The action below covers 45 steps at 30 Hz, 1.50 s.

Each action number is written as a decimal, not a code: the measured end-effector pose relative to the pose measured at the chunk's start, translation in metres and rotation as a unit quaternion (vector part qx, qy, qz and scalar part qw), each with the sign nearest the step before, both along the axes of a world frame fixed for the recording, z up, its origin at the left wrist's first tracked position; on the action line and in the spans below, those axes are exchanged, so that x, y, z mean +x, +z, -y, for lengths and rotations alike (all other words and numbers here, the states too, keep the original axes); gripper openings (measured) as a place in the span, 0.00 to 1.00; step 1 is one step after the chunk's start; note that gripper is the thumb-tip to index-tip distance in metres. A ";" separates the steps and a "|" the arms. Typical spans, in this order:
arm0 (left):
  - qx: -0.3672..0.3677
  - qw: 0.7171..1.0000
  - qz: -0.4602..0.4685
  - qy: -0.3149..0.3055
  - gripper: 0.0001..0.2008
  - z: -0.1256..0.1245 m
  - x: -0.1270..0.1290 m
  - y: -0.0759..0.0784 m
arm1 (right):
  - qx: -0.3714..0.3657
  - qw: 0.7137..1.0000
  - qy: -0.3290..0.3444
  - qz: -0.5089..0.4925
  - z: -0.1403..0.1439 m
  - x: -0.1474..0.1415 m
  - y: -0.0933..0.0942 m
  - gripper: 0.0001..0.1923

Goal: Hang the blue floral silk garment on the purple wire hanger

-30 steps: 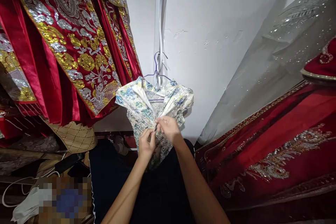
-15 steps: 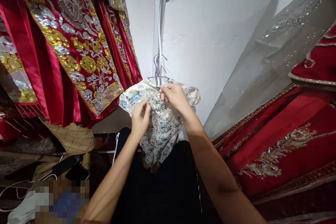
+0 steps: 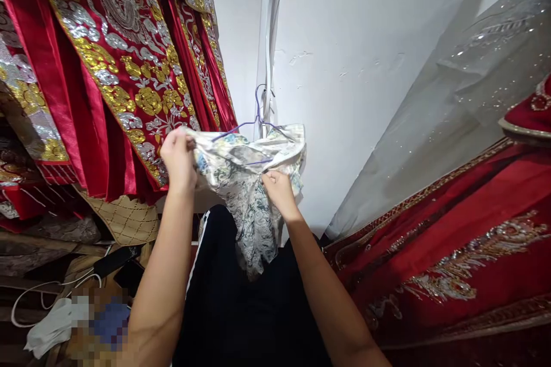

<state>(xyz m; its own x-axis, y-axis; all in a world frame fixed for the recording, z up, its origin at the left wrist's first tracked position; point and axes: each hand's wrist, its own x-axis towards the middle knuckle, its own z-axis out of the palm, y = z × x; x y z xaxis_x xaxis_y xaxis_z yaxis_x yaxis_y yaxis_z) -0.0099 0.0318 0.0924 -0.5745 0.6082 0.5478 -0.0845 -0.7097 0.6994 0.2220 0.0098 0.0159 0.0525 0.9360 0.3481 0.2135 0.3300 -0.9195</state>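
A floral-print blouse (image 3: 253, 206), cream with blue and dark patterning, hangs from a purple wire hanger (image 3: 257, 109). My left hand (image 3: 178, 155) is closed on the blouse's left sleeve area and draws it out sideways. Lower and nearer the middle, my right hand (image 3: 278, 189) pinches the front of the neckline. Between the hands the neck opening gapes, and part of the hanger bar shows inside it. The lower part of the blouse hangs bunched in front of my dark trousers (image 3: 253, 315).
Red garments with gold and silver sequins (image 3: 148, 100) hang at the left. On the right are a sheer sparkly white fabric (image 3: 413, 143) and a red beaded garment (image 3: 473, 229). A white strap (image 3: 270, 23) runs down the wall. A white cable (image 3: 32, 287) lies lower left.
My left hand has moved left and up and taken hold of the sleeve side. The blouse's neckline has been pulled wide open; my right hand has shifted slightly down.
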 end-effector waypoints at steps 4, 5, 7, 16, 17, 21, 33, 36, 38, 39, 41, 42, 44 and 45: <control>-0.140 0.960 0.217 -0.112 0.16 0.000 -0.021 -0.065 | -0.040 0.997 0.029 -0.059 0.023 -0.007 -0.029 0.11; -0.156 0.956 0.215 -0.121 0.16 0.005 -0.015 -0.085 | -0.046 0.996 0.028 -0.074 0.029 -0.008 -0.035 0.11; -0.181 0.951 0.210 -0.135 0.14 0.017 0.005 -0.120 | -0.062 0.993 0.022 -0.097 0.040 -0.004 -0.048 0.12; -0.132 0.949 0.018 -0.284 0.12 0.054 0.083 -0.119 | -0.115 0.993 0.034 -0.011 0.065 0.041 -0.067 0.16; -0.115 0.945 -0.037 -0.303 0.12 0.061 0.089 -0.109 | -0.095 0.995 0.015 -0.011 0.065 0.039 -0.062 0.17; -0.062 0.917 -0.257 -0.299 0.13 0.083 0.112 -0.076 | -0.038 0.996 0.031 -0.074 0.062 0.023 -0.048 0.29; -0.203 0.751 -0.504 -0.376 0.23 0.064 0.038 -0.104 | 0.133 0.988 0.072 0.042 0.012 0.055 0.040 0.12; -0.215 0.793 -0.477 -0.312 0.22 0.068 0.011 -0.098 | 0.133 0.988 0.045 0.059 -0.029 0.050 0.028 0.17; -0.231 0.800 -0.458 -0.310 0.21 0.074 -0.001 -0.091 | 0.104 0.989 0.052 0.087 -0.049 0.046 0.011 0.17; -0.235 0.791 -0.462 -0.326 0.18 0.078 -0.005 -0.088 | 0.097 0.989 0.056 0.098 -0.055 0.046 0.004 0.17; -0.231 0.748 -0.516 -0.348 0.15 0.085 -0.011 -0.087 | 0.102 0.986 0.066 0.114 -0.059 0.054 -0.005 0.13; -0.230 0.723 -0.561 -0.330 0.16 0.086 -0.014 -0.087 | 0.105 0.984 0.069 0.122 -0.057 0.061 -0.007 0.12; -0.242 0.675 -0.658 -0.231 0.13 0.083 -0.021 -0.087 | 0.109 0.982 0.070 0.141 -0.048 0.077 -0.003 0.08; -0.252 0.651 -0.696 -0.168 0.10 0.078 -0.025 -0.086 | 0.111 0.979 0.070 0.155 -0.043 0.085 0.001 0.07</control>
